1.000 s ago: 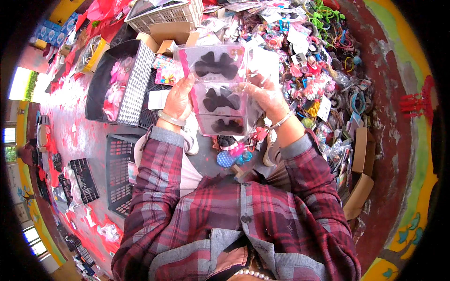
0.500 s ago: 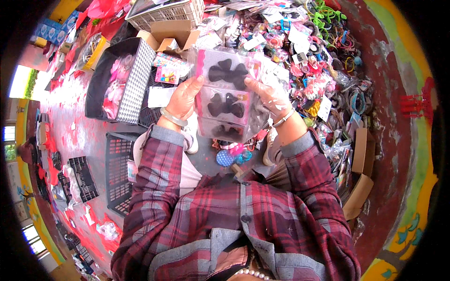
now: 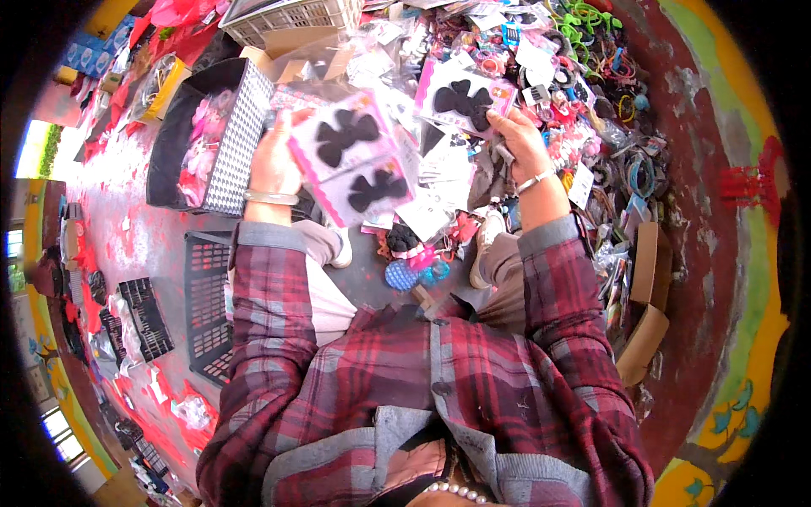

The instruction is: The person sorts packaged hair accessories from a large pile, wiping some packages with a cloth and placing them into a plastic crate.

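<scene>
My left hand (image 3: 277, 162) is closed on the edge of a pink-edged card of black bows (image 3: 355, 162), which shows two bows one above the other and tilts to the right. My right hand (image 3: 519, 139) pinches the lower right corner of a single-bow card (image 3: 463, 100), held apart from the first and farther off. Clear plastic film (image 3: 325, 57) shows behind the left card. Between and beyond the cards lie white printed cards (image 3: 439, 169) on the pile. The fingers behind the left card are hidden.
A heap of packaged hair accessories (image 3: 574, 127) spreads ahead and to the right. On the left are a houndstooth-patterned box (image 3: 241, 139) with pink pieces and a black plastic crate (image 3: 207, 296). Cardboard flaps (image 3: 649, 270) stand at the right, and a light crate (image 3: 291, 24) at the far side.
The bow cards, held together before, are now apart: my left hand has moved left with the two-bow card, my right hand right with the single one. The clear wrapping has come away from them.
</scene>
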Tool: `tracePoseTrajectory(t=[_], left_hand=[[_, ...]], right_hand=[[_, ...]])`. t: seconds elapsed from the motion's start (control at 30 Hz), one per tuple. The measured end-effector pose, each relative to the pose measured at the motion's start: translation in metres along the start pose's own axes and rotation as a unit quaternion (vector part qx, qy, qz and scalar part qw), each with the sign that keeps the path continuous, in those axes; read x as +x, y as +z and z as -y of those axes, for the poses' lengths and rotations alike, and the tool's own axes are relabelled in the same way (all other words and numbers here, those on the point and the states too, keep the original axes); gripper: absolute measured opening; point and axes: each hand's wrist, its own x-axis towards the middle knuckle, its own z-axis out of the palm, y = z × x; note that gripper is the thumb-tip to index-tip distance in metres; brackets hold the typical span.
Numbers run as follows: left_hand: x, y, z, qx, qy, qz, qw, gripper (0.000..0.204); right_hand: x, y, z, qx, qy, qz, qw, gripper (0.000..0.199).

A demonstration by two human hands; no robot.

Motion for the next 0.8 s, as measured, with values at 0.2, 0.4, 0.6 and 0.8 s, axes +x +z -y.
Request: tracePoseTrajectory(t=[0.2, 0.4, 0.6, 0.8], left_hand=[[0.000, -0.039, -0.009, -0.075, 0.032, -0.065, 0.995, 0.043], [-0.001, -0.030, -0.006, -0.081, 0.004, -0.045, 0.996, 0.039], [0.001, -0.006, -0.009, -0.033, -0.002, 0.005, 0.999, 0.041], [-0.016, 0.014, -0.008, 0.058, 0.040, 0.052, 0.996, 0.039]], right_hand=[[0.047, -0.054, -0.111, -0.148, 0.102, 0.030, 0.983, 0.015], [0.064, -0.076, -0.176, -0.622, 0.036, 0.100, 0.776, 0.041], [0.074, -0.088, -0.149, -0.593, -0.022, -0.148, 0.791, 0.046], [0.019, 0.042, -0.012, -0.195, -0.051, 0.161, 0.966, 0.012]])
